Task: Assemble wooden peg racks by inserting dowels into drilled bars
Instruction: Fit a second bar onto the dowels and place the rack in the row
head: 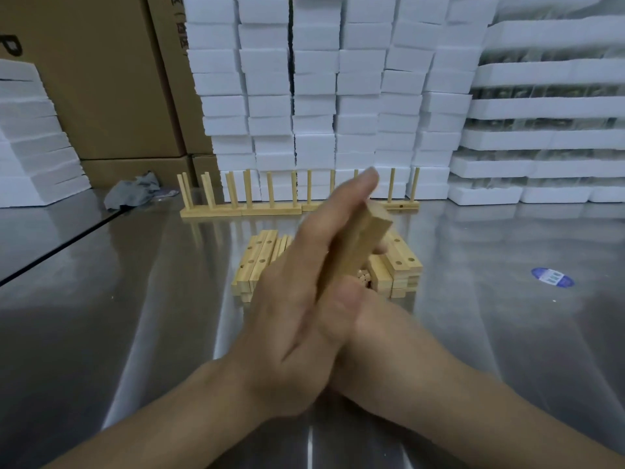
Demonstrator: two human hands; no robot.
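Note:
A wooden bar [358, 242] is raised at a slant between both hands above the steel table [135, 299]. My left hand [297, 299] lies flat against the bar's left face with its fingers straight. My right hand [368, 326] holds the bar from the right and below, with the thumb at the lower end and its fingers mostly hidden. Under the hands lies a pile of drilled bars [257, 262] with dowel ends [363, 278] showing in the middle. Assembled peg racks [236, 208] stand in a row behind the pile.
White foam blocks [314, 96] are stacked as a wall at the back and on the right. Cardboard boxes [101, 79] stand at the back left, with more foam [30, 147] beside them. A crumpled grey bag [132, 192] and a blue sticker [552, 276] are on the table.

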